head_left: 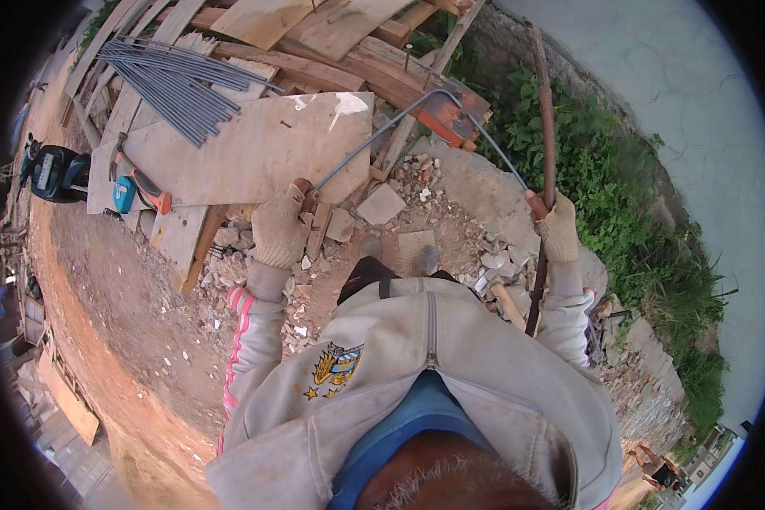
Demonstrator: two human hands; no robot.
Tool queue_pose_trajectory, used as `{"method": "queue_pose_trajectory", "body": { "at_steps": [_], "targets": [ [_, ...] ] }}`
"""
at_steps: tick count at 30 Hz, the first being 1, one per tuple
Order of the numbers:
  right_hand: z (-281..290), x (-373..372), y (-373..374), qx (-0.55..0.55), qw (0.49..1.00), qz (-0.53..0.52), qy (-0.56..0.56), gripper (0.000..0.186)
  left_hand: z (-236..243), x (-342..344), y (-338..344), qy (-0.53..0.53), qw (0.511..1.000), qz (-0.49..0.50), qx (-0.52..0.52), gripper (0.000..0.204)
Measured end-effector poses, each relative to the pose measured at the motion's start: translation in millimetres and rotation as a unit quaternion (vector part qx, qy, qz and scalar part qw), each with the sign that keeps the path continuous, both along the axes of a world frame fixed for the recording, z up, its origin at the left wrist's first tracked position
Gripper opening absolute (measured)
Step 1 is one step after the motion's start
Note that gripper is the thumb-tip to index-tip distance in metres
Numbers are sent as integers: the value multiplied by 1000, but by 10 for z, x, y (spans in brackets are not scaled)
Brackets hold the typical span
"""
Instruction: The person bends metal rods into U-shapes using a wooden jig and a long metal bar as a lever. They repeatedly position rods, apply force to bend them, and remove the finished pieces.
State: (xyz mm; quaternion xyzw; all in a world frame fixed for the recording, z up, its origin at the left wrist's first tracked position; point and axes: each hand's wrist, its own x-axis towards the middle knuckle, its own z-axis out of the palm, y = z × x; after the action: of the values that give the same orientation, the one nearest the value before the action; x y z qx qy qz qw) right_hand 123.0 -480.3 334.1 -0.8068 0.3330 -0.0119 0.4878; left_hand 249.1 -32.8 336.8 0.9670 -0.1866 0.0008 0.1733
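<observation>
A bent grey steel rod arches in front of me, with its crook by a rusty orange-red block on the timbers. My left hand, in a knitted cream glove, is closed round a short brown tube at the rod's left end. At the other end is a reddish-brown tube, with my gloved right hand closed on it. A long rusty pipe runs past the right hand; whether the fingers also touch it I cannot tell.
Several straight steel rods lie on planks at the far left. A plywood sheet has a hammer and a teal tool at its left. Rubble surrounds my feet. Plants edge the pale wall; a motor scooter stands left.
</observation>
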Motion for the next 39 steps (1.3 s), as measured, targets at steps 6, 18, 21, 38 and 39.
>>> {"method": "queue_pose_trajectory", "body": {
  "at_steps": [6,18,21,38,39],
  "targets": [
    [114,-37,39,-44,999,-2,20,39,177,247,55,38,998,10,47,18],
    [19,-18,-23,-34,999,14,8,37,31,109,72,-8,999,-23,21,14],
    [-46,37,-101,-73,997,31,-25,38,-68,-60,0,-43,999,-9,8,14],
    [-87,381,131,-51,998,25,-22,40,167,371,40,-103,994,33,-4,18],
    [-90,375,139,-46,999,19,-14,40,148,444,-14,-98,995,22,-15,20]
  ]
}}
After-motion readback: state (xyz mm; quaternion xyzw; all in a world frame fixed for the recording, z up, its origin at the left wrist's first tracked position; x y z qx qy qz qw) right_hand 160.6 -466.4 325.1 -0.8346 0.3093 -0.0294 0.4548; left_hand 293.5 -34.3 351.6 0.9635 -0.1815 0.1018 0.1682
